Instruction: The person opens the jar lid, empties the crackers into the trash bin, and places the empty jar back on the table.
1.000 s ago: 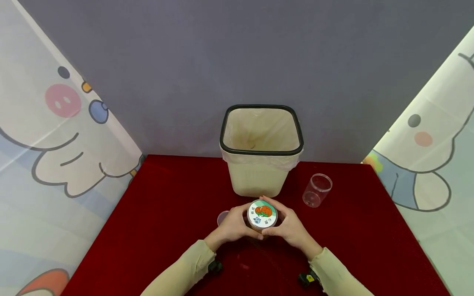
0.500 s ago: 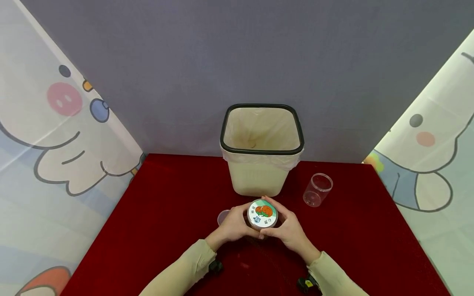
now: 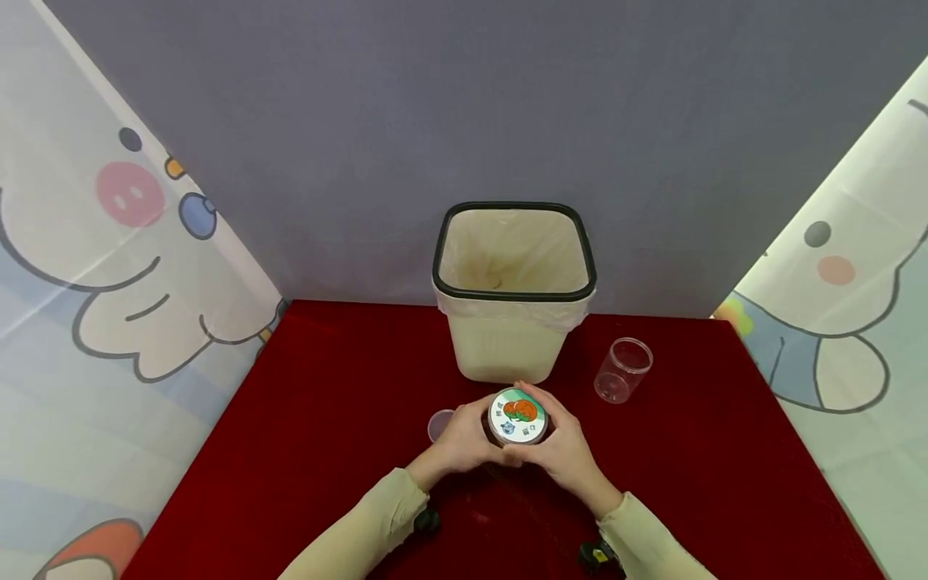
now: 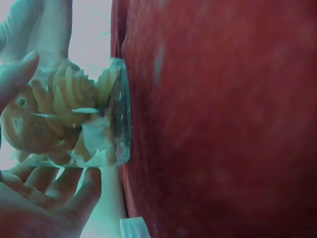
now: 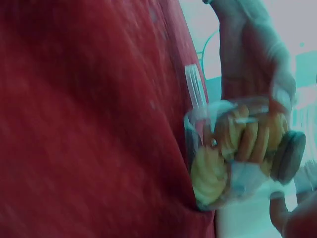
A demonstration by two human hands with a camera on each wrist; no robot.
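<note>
Your left hand point(image 3: 464, 439) and right hand point(image 3: 561, 447) are both gripping the cookie jar point(image 3: 516, 419), fingers curling round its sides. The jar is standing on the red worktop point(image 3: 319, 419), just in front of the bin point(image 3: 513, 298).

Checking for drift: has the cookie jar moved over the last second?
Yes. The cookie jar, gripped by the left hand and right hand, has moved slightly away from the person, toward the bin.

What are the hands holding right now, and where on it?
A clear jar of cookies: the left hand grips its side, the right hand wraps around its lid end.
</note>
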